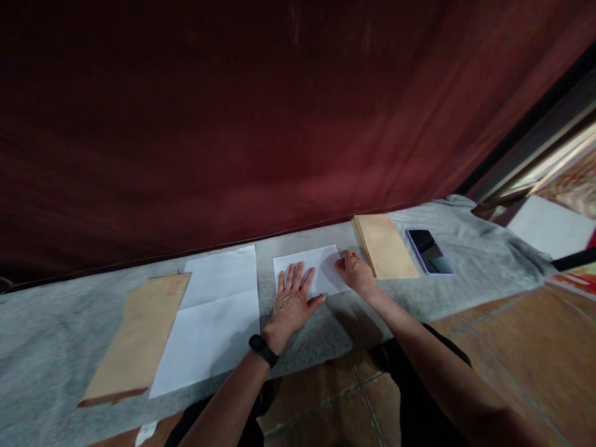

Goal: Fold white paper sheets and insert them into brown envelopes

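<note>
Lower centre, the left hand (291, 305) lies spread on the paper (325, 263), likely steadying it. The right hand (356, 272) curls at its right edge, grip unclear.

On the cloth (484, 254) before you, left to right: the left envelopes (139, 329), directly against the large sheet (218, 316); then the small sheet (323, 264), apart from it, beneath your left hand (292, 305), your right hand (356, 272) at its right end. The right envelopes (390, 248) lie stacked just beyond that hand; the phone (429, 251) sits just right of them. The backdrop (233, 136) stands along the far side, the tiled floor (521, 347) on the near side.
</note>
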The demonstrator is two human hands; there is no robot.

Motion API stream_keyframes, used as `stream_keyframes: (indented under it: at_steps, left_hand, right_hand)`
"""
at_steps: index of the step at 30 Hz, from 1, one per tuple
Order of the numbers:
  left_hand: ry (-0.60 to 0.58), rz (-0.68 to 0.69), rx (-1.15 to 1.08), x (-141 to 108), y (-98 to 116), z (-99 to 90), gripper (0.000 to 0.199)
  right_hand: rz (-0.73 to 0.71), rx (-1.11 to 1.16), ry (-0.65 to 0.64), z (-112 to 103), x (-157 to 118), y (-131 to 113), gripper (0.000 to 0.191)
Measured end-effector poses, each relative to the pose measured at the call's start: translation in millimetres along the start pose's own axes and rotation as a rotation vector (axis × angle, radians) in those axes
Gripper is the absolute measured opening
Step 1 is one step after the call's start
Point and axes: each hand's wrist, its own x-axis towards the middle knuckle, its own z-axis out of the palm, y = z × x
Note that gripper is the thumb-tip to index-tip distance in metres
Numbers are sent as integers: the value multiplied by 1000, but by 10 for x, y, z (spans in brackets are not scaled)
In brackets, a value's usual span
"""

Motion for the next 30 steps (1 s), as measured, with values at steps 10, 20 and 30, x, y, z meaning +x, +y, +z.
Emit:
stream_keyframes:
  at_steps: [10,20,30]
  left_hand:
    - [14,-29,15,17,43,-38,64]
    - [44,-266,78,-58,-36,28,64]
    - [22,1,-61,-80,288,-42,65]
  right_hand:
    - [-45,143,-160,-48,117,201,24]
    - [-64,163,-201,-47,130,247,19]
    - [-50,212,-225,-57,160,269,16]
